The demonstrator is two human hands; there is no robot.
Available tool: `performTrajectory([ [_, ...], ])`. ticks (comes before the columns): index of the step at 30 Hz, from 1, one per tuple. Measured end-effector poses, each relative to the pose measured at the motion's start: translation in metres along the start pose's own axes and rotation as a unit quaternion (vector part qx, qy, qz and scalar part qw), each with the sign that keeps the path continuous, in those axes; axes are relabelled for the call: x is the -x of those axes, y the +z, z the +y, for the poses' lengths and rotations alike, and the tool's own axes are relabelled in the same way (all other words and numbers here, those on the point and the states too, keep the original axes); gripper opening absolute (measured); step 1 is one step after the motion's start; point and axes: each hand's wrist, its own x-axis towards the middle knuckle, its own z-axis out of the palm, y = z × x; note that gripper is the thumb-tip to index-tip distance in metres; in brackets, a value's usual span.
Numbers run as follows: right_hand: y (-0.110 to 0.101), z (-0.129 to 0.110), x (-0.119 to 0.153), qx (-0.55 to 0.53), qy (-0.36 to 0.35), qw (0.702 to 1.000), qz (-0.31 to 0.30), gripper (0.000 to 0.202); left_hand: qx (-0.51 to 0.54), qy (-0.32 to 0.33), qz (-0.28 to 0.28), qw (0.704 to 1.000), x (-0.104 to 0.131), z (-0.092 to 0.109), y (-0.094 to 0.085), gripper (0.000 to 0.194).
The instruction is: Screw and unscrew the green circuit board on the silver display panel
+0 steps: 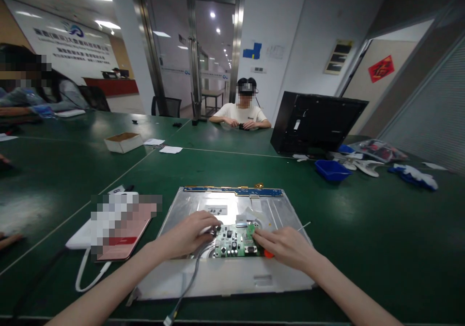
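A metal-backed display panel (225, 278) lies flat on the table in front of me, with a green circuit board (232, 242) at its middle. My left hand (198, 231) is closed, its thumb and fingers pinching the board's left edge, where a grey cable (194, 280) runs out toward me. Fingertips of my right hand (285, 246) rest on the board's upper right part. Under that hand is a screwdriver; its orange handle (269, 254) shows below the fingers and its thin shaft (305, 226) sticks out past the far side. My right thumb is hidden.
Left of the panel are a pink phone (127, 239) and a white power bank (78, 236) with a cable. A white box (123, 142) sits farther back. A black monitor (317, 122), a blue tray (331, 170) and gloves (414, 177) stand right. A person (241, 113) sits opposite.
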Motion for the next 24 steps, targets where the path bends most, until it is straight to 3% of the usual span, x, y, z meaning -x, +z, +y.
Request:
performTrajectory([
  [6,-0.007,0.000,-0.008,-0.131,0.087,0.985,0.066,0.033,0.026,0.009,0.008,1.000,-0.009,0.000,0.004,0.024],
  [10,-0.014,-0.003,-0.025,-0.207,0.175,0.955,0.122,0.017,0.057,-0.050,0.058,0.995,-0.012,-0.003,0.009,0.017],
  [13,-0.019,0.001,-0.036,-0.212,0.211,0.945,0.135,0.019,0.095,-0.089,0.058,0.990,-0.016,-0.003,0.009,0.019],
  [19,-0.025,0.010,-0.045,-0.211,0.206,0.945,0.144,0.019,0.159,-0.097,0.043,0.982,-0.020,0.000,0.005,0.019],
  [24,-0.025,0.005,-0.033,-0.208,0.160,0.956,0.133,0.017,0.123,-0.087,0.043,0.988,-0.014,-0.003,0.006,0.021],
])
